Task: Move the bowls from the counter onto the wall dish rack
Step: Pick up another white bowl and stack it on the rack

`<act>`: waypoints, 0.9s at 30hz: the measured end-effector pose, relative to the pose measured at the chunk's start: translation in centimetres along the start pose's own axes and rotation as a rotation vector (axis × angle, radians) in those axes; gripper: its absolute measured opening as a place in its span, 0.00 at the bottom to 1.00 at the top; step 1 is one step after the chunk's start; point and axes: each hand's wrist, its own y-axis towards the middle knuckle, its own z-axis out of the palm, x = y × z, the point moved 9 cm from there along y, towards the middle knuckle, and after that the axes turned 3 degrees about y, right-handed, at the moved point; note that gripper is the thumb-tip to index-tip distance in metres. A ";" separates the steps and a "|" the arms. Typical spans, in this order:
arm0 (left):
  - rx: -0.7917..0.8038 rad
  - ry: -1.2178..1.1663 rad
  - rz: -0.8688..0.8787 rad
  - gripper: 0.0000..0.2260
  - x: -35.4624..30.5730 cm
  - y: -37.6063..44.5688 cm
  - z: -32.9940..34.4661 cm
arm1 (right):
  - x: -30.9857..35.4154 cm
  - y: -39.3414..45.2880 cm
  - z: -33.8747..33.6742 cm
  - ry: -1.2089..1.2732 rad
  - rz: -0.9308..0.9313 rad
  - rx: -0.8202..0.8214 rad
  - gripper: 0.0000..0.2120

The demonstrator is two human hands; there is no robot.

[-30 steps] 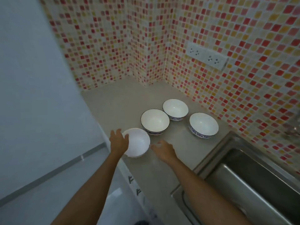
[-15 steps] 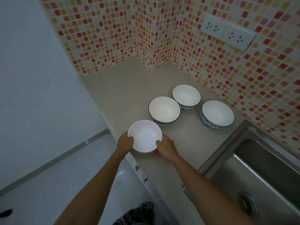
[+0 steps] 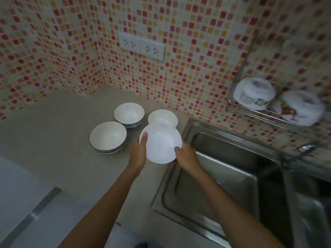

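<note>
A plain white bowl is held in the air above the counter, near the sink's left edge. My left hand grips its left rim and my right hand grips its right rim. Three blue-patterned bowls stay on the beige counter: one at the front left, one behind it, and one partly hidden behind the held bowl. The wire wall dish rack hangs at the upper right, with two white bowls upside down on it.
A steel sink lies right of the counter, with a faucet at its far right. Two wall sockets sit on the mosaic-tiled wall above the bowls. White cabinet fronts fill the lower left.
Both hands closed on the plain white bowl and lifted it off the counter's front edge, carrying it right toward the sink. The view swung right, bringing the dish rack in.
</note>
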 end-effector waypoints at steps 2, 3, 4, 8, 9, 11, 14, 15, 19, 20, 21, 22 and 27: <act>0.099 -0.038 -0.005 0.26 -1.3 0.0 4.1 | -0.1 -0.7 -4.2 0.009 -0.017 -0.089 0.21; 0.134 -0.051 -0.009 0.27 -2.1 -0.3 6.0 | -0.4 -0.9 -6.3 0.018 -0.017 -0.137 0.21; 0.169 -0.068 -0.008 0.27 -2.9 -0.6 8.0 | -0.5 -1.4 -8.2 0.036 -0.022 -0.181 0.20; 0.289 -0.157 0.021 0.22 -6.6 -2.2 14.6 | 0.6 -3.3 -15.6 0.075 -0.136 -0.333 0.14; 0.306 -0.150 0.024 0.25 -7.4 -2.4 15.7 | 1.1 -3.8 -17.4 0.074 -0.170 -0.367 0.14; 0.324 -0.093 0.040 0.39 -8.6 -2.1 17.6 | 2.2 -5.0 -21.0 0.102 -0.237 -0.445 0.16; 0.367 -0.113 0.089 0.46 -11.1 -1.7 20.2 | 3.4 -7.1 -26.7 0.050 -0.324 -0.646 0.15; 0.378 -0.097 0.123 0.42 -12.7 -2.5 21.0 | 3.8 -7.8 -28.4 0.019 -0.348 -0.703 0.14; 0.439 -0.020 0.394 0.17 -18.3 -4.8 24.4 | 3.8 -8.8 -32.7 -0.071 -0.378 -0.815 0.14; 0.433 0.005 0.426 0.17 -18.8 -4.9 25.1 | 3.8 -8.8 -33.1 -0.094 -0.395 -0.826 0.14; 0.413 0.034 0.448 0.18 -19.2 -5.1 25.5 | 3.7 -8.8 -33.4 -0.123 -0.414 -0.833 0.14; 0.380 0.050 0.466 0.18 -19.5 -5.2 25.7 | 3.8 -8.7 -33.6 -0.162 -0.435 -0.837 0.14; 0.349 0.099 0.571 0.21 -21.6 -7.4 27.5 | 2.5 -5.5 -34.1 -0.514 -0.362 -0.754 0.20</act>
